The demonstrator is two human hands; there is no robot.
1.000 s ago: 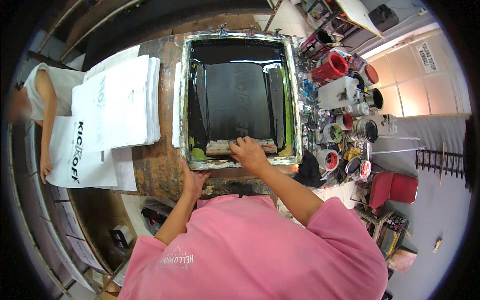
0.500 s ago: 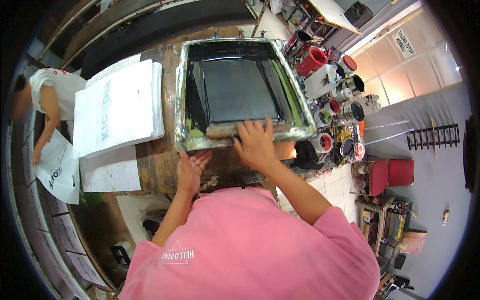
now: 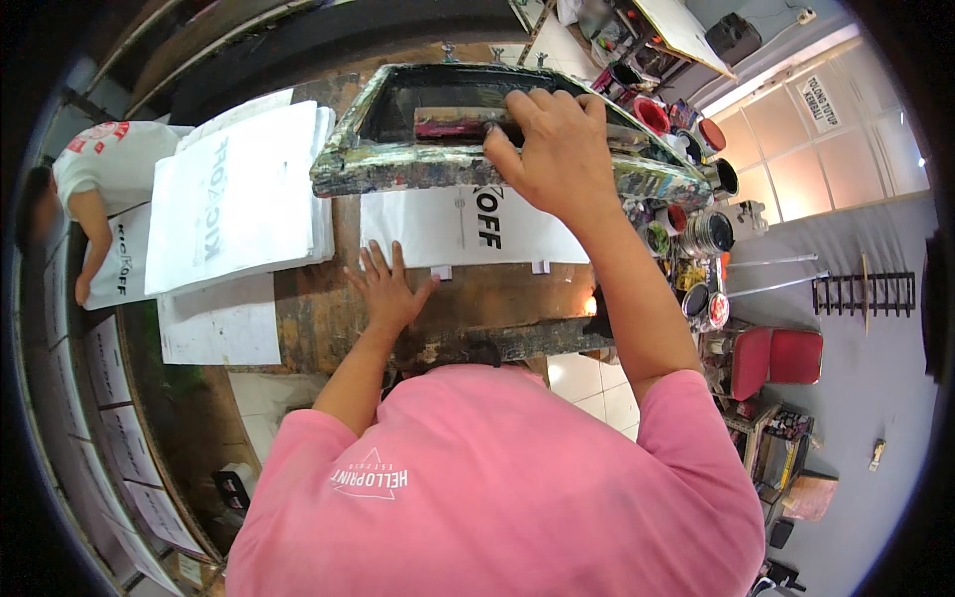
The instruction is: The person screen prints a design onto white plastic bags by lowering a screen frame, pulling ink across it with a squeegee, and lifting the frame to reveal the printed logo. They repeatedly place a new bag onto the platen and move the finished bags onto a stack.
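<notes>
Location type: screen-printing workshop. Indicators: a colour-crusted screen frame (image 3: 398, 172) at 12 o'clock, tilted, with a squeegee (image 3: 450, 125) inside it; a sheet with a black print (image 3: 408, 221), below the frame, on a stained wooden worktable (image 3: 507, 304); a stack of printed paper (image 3: 239, 194) at 10 o'clock; tiered rows of prints (image 3: 126, 440) at 8 o'clock; clustered, smeared ink cans (image 3: 708, 233) at 2 o'clock.

You wear a loose pink shirt (image 3: 497, 488) with soft creases; its short sleeves (image 3: 686, 413), the same pink, leave your forearms (image 3: 645, 308) bare, and both your left hand (image 3: 388, 297) and right hand (image 3: 557, 154) are bare too. A white print (image 3: 369, 478), lettering with a thin triangular outline, marks the shirt's left side
</notes>
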